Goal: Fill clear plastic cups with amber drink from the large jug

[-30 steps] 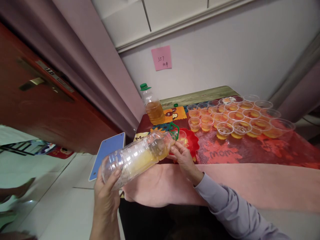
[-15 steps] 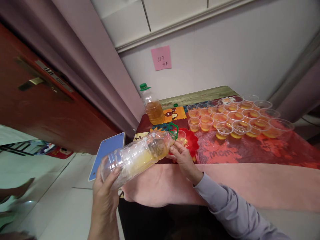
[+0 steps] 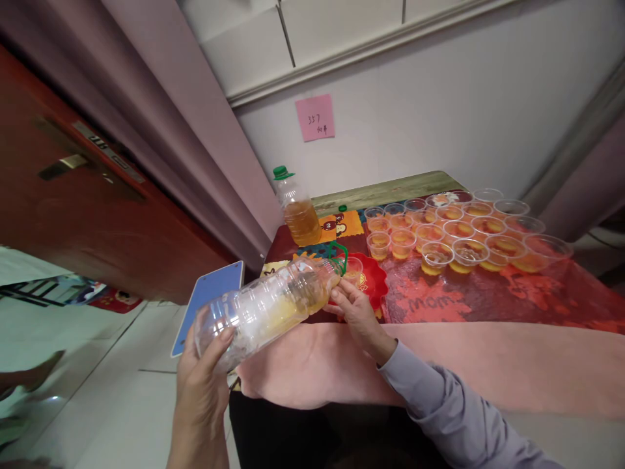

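A large clear plastic bottle (image 3: 273,306) with some yellow liquid lies tilted in the air, its neck with a green handle ring (image 3: 346,257) pointing right. My left hand (image 3: 205,371) is wrapped round its base. The fingers of my right hand (image 3: 359,316) press on the bottle near the neck. Under the neck is a red scalloped plate (image 3: 378,280) with a clear cup (image 3: 352,266) on it, partly hidden by the bottle and my hand.
A second bottle (image 3: 301,221) of amber liquid with a green cap stands at the table's back left. Several clear cups (image 3: 437,257) of yellow liquid stand on the right. A small green cap (image 3: 342,208) lies behind. Pink cloth (image 3: 439,358) covers the front edge; a blue board (image 3: 208,299) is left.
The bottle's base and my left hand have moved slightly left and down. Less yellow liquid shows in the bottle. My right hand has hardly moved.
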The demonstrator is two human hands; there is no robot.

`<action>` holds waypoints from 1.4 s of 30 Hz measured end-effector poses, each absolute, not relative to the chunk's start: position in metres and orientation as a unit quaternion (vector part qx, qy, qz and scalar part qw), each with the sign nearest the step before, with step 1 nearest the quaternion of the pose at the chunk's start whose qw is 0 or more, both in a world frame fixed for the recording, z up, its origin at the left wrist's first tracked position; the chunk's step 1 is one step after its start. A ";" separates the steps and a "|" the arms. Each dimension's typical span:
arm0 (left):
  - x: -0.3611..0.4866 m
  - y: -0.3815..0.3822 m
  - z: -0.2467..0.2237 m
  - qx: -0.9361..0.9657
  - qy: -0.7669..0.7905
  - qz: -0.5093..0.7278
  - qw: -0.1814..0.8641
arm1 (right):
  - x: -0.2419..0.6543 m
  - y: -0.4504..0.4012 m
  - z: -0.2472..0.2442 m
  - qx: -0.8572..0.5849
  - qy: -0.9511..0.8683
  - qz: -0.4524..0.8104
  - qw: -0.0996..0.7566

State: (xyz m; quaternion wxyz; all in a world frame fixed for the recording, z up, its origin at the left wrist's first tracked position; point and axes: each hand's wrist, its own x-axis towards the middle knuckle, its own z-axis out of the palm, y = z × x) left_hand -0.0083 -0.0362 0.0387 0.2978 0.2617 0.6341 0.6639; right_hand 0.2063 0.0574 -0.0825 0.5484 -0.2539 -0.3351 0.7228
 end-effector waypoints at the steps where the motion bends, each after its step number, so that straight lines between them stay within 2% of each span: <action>1: -0.011 -0.036 0.037 0.260 0.638 0.661 0.297 | 0.206 0.057 -0.082 -0.251 -0.336 0.724 0.548; 42: -0.009 -0.037 0.048 0.242 0.650 0.667 0.272 | 0.203 0.058 -0.087 -0.198 -0.334 0.750 0.535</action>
